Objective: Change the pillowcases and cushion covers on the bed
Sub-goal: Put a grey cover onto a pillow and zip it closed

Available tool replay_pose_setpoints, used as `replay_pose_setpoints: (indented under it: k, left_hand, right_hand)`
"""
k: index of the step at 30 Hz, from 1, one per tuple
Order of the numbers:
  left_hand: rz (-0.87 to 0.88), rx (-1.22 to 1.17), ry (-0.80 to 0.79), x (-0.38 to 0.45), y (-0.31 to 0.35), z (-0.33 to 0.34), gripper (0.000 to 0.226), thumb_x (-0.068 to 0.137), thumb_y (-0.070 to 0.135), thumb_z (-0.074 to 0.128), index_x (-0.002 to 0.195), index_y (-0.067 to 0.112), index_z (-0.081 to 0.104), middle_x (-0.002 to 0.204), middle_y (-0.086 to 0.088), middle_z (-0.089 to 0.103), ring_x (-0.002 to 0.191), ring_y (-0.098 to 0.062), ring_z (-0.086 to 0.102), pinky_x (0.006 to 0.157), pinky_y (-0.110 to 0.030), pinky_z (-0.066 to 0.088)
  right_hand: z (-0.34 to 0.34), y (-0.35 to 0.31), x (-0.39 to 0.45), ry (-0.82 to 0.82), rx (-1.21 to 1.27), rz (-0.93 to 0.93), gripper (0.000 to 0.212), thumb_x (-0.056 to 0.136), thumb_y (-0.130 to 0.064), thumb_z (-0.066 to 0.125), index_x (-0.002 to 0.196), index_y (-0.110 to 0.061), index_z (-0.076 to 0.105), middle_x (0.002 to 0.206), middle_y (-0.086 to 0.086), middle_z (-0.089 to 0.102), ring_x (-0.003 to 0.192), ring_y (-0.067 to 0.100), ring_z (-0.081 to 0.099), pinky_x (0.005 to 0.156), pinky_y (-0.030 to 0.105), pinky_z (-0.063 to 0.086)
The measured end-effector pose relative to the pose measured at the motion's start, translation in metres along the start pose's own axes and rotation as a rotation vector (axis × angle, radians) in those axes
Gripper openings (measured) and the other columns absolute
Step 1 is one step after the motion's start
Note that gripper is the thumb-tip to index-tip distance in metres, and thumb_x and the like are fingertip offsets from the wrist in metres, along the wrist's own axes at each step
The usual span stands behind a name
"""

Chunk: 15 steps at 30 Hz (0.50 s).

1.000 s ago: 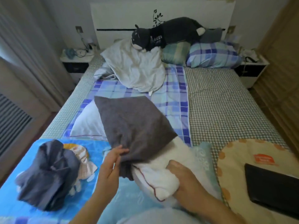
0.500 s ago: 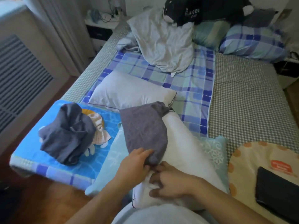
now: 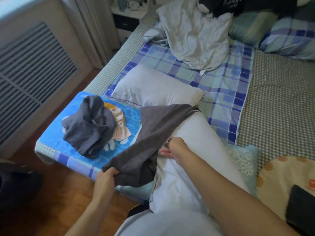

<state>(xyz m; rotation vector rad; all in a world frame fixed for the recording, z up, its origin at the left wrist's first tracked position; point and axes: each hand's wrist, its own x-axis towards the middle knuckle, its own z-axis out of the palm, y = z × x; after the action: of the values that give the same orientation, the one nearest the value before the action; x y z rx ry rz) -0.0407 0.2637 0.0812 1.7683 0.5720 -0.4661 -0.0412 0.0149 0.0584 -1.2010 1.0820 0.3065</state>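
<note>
A wide bed [image 3: 276,103] fills the room, its near half laid with a blue-and-green plaid sheet and its right half with a small-checked cover, a slatted radiator panel [image 3: 32,72] and wooden floor to the left. At the foot, the left hand [image 3: 106,176] bunches a corner of the dark grey fabric pillowcase [image 3: 153,133] in curled fingers and draws it out sideways, while the right hand [image 3: 173,149] sits on the bare white piped-edge pillow [image 3: 192,159] at the case's edge; whether its fingers pinch the grey cloth or only press the pillow is hard to tell, since the cloth covers their tips. The case clings only to the pillow's far corner, so this one looks nearly stripped. A second bare white pillow [image 3: 153,87] lies just beyond, and a crumpled dark grey bundle of cloth [image 3: 87,126] on the blue printed mat [image 3: 71,150] is probably a cover already removed. A rumpled pale pillowcase or sheet [image 3: 192,36] lies further up. Judging by that, removal is well under way, yet the plaid-covered pillow [image 3: 289,38] and green striped cushion [image 3: 252,26] at the head seem still dressed, and no fresh cases can be told apart. The black plush toy [image 3: 226,5] is cut off by the top edge, the black flat object [image 3: 301,208] at right is unidentifiable, and the pale blue patterned cushion [image 3: 245,159] is mostly hidden under the pillow.
</note>
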Motion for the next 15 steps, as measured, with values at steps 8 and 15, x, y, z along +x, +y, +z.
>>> replay_pose_setpoints:
  k: [8,15]
  left_hand:
    - [-0.179,-0.245,-0.022,0.005,0.014,-0.020,0.015,0.091,0.005,0.043,0.096,0.003,0.057,0.076,-0.009,0.068,0.064,-0.020,0.067,0.052,-0.029,0.056]
    - [0.123,0.116,0.193,0.040,0.026,-0.007,0.022,0.092,0.017,0.055,0.111,0.014,0.066,0.104,-0.011,0.067,0.103,-0.029,0.061,0.088,-0.037,0.046]
  right_hand:
    - [0.007,0.001,-0.012,-0.215,0.347,0.204,0.015,0.094,-0.004,0.047,0.086,-0.016,0.048,0.057,0.001,0.045,0.040,0.009,0.039,0.037,0.020,0.036]
    - [-0.049,0.058,-0.108,-0.535,0.179,0.355,0.028,0.094,0.003,0.053,0.122,0.000,0.057,0.106,0.015,0.073,0.083,0.031,0.073,0.066,0.034,0.059]
